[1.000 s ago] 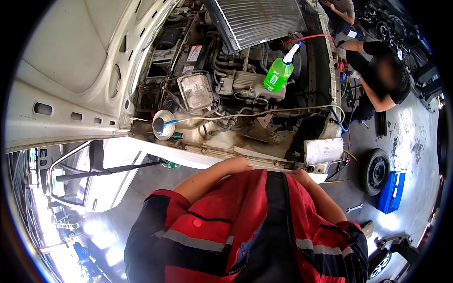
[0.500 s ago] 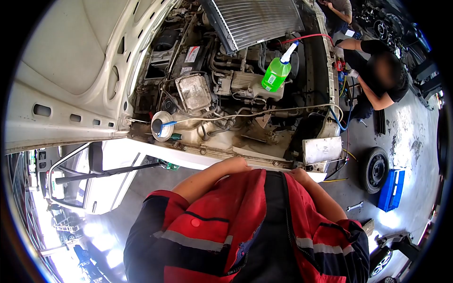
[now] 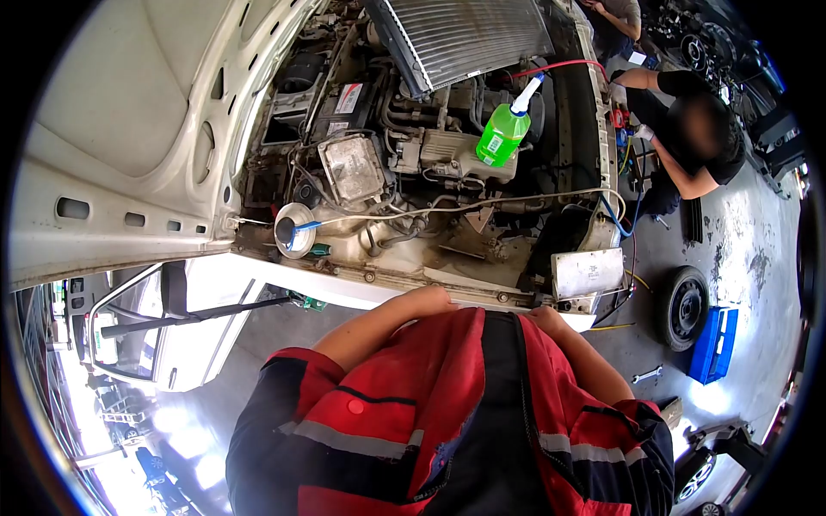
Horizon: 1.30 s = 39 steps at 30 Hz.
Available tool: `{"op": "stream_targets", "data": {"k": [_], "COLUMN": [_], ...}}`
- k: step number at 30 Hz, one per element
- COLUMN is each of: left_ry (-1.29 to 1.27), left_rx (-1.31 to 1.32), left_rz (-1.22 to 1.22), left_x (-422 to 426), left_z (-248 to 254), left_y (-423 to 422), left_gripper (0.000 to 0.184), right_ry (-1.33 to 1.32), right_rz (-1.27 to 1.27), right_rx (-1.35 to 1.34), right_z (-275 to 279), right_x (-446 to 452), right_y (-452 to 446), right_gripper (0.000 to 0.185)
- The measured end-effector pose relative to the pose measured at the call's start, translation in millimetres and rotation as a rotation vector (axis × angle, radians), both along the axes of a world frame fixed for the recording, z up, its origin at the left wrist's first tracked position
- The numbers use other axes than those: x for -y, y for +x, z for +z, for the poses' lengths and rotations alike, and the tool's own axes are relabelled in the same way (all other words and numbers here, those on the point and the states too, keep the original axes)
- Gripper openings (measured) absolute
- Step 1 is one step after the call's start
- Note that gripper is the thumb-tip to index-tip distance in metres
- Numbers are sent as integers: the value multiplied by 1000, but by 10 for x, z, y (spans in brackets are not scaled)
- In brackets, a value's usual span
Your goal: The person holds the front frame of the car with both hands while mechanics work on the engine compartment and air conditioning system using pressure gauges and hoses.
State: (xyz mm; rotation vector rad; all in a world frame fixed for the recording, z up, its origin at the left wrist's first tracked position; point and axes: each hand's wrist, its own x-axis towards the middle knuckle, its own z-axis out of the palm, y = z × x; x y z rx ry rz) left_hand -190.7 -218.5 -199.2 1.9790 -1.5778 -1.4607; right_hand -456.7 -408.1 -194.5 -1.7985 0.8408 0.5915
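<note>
My left hand [image 3: 434,300] rests at the white fender edge [image 3: 344,291] of a car, close against my red and dark jacket [image 3: 370,387]. Further right along the same edge is my right hand [image 3: 544,319], beside a white rectangular box [image 3: 588,273]. The fingers of both hands are mostly hidden from view. In front of them lies the open engine bay, with a green spray bottle [image 3: 502,136] standing on the engine [image 3: 447,153]. A dirty metal box [image 3: 353,168] and a round reservoir with a blue piece [image 3: 295,230] sit nearer the left.
A radiator [image 3: 469,39] leans over the engine bay, and the raised hood [image 3: 120,112] fills the left. A co-worker [image 3: 697,138] crouches at the right; another person [image 3: 615,21] is behind. A wheel [image 3: 683,308], blue crate [image 3: 714,346] and wrench [image 3: 647,375] are on the floor.
</note>
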Motion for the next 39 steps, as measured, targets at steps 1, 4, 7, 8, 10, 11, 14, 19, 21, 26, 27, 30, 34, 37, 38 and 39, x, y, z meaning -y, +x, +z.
{"op": "stream_targets", "data": {"k": [1, 4, 7, 8, 10, 11, 14, 19, 21, 26, 27, 30, 34, 37, 38, 39], "left_ry": [41, 114, 119, 142, 166, 167, 160, 149, 125, 62, 112, 158, 154, 128, 119, 110], "left_rx": [17, 49, 54, 65, 65, 53, 34, 37, 29, 9, 21, 54, 44, 33, 32, 31], "left_rz": [-20, -58, -64, -71, -71, -64, -52, -38, -14, -11, -18, -63, -52, -42, -42, -43], "left_x": [11, 39, 54, 69, 99, 106, 109, 85, 29, -31, 13, 78, 75, 34, 24, 20], "left_z": [21, 76, 124, 163, 284, 322, 362, 284, 84, -120, 44, 255, 248, 102, 60, 43], "left_y": [5, 20, 14, 13, 3, -1, -5, -2, 0, 13, 11, 12, 13, 18, 19, 19], "left_gripper": [50, 50, 51, 51, 51, 51, 51, 51, 52, 54, 54, 55, 56, 56, 56, 55], "right_ry": [11, 21, 13, 10, 6, 2, 1, -10, -18, -50, -46, -28, -5, -66, -96, -86], "right_rz": [-3, -9, -7, -8, -6, -6, -14, -4, 8, 53, 63, 74, 44, 173, 241, 227], "right_rx": [-7, -20, -20, -18, -16, -16, -19, -16, -7, 30, 58, 103, 67, 152, 198, 182], "right_z": [4, 7, 10, 9, 11, 11, 25, 16, -14, -145, -173, -148, -107, -158, -163, -96], "right_x": [0, -4, -16, -17, -14, -13, -7, -3, -4, 3, 4, 1, 2, 14, 15, 10], "right_y": [0, 10, 9, 11, 17, 18, 13, 0, -14, -54, -70, -73, -51, -98, -107, -91], "right_gripper": [54, 54, 53, 53, 52, 52, 52, 51, 50, 49, 49, 47, 46, 40, 38, 38]}}
